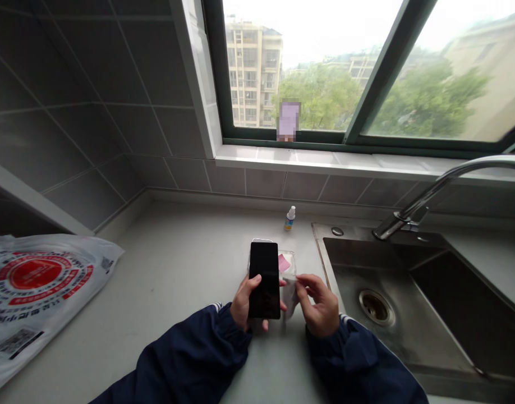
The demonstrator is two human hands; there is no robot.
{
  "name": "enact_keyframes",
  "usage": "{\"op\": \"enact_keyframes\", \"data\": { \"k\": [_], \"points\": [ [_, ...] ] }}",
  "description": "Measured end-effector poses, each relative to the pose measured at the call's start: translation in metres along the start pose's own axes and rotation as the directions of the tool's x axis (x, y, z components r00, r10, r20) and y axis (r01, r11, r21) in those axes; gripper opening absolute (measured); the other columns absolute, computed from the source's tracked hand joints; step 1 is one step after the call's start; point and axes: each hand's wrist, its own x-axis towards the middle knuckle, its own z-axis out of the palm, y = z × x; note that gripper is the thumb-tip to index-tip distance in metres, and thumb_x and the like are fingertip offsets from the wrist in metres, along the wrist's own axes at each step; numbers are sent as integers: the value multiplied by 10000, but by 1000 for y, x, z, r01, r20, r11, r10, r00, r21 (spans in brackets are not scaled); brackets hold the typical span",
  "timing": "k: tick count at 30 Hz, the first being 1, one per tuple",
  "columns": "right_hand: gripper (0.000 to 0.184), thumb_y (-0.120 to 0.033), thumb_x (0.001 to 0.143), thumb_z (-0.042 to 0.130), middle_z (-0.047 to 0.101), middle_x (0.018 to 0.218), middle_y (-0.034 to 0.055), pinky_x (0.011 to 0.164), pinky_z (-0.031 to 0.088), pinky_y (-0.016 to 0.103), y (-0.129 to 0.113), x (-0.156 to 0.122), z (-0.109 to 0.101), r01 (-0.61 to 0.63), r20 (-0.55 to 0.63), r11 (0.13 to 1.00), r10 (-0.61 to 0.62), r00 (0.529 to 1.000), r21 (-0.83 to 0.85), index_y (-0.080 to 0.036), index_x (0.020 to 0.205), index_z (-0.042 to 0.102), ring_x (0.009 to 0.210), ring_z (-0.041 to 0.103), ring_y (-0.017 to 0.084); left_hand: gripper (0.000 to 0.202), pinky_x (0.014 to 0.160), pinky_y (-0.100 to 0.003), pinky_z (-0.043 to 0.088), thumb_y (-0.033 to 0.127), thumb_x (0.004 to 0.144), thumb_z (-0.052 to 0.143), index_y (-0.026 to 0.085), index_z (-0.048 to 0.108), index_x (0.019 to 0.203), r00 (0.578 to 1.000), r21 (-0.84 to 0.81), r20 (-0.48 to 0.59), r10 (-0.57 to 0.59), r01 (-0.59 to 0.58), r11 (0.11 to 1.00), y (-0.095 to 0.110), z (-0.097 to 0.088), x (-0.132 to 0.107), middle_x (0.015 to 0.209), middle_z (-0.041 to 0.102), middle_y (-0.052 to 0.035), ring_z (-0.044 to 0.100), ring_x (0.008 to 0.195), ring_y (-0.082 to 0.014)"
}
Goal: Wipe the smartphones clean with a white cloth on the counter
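My left hand (243, 303) is wrapped round a black smartphone (264, 278), its dark screen facing up and the thumb on its left edge. Just right of the phone, my right hand (320, 306) pinches a thin greyish cloth or wipe (289, 294) between thumb and fingers. Behind the phone lies a clear, shallow plastic item (292, 257), partly hidden, with a pink piece (284, 262) on it. A small spray bottle (290, 219) with a white top stands upright farther back on the counter.
A steel sink (331, 280) with a curved tap (430, 193) is set into the counter (177, 280) at the right. On the left lies a white plastic bag (51, 292) with red print. A tiled wall and a window sill (325, 160) run along the back.
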Motion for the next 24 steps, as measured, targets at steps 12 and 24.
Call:
{"op": "enact_keyframes", "data": {
  "k": [12, 24],
  "points": [
    [411, -141, 851, 624, 694, 1053, 90, 758, 589, 367, -27, -15, -1, 468, 427, 884, -426, 798, 8, -246, 1247, 589, 937, 678, 238, 796, 357, -275, 499, 691, 887, 305, 16, 565, 1218, 954, -28, 229, -195, 207, 978, -18, -16, 6, 722, 687, -141, 653, 488, -213],
    [285, -119, 867, 574, 676, 1022, 81, 834, 569, 410, -12, -6, 2, 514, 347, 833, -430, 833, -203, -250, 1096, 681, 958, 636, 238, 781, 392, -320, 536, 683, 896, 321, 15, 589, 1197, 921, -48, 304, -242, 269, 962, -16, -28, 11, 785, 720, -137, 684, 558, -241]
  ]
}}
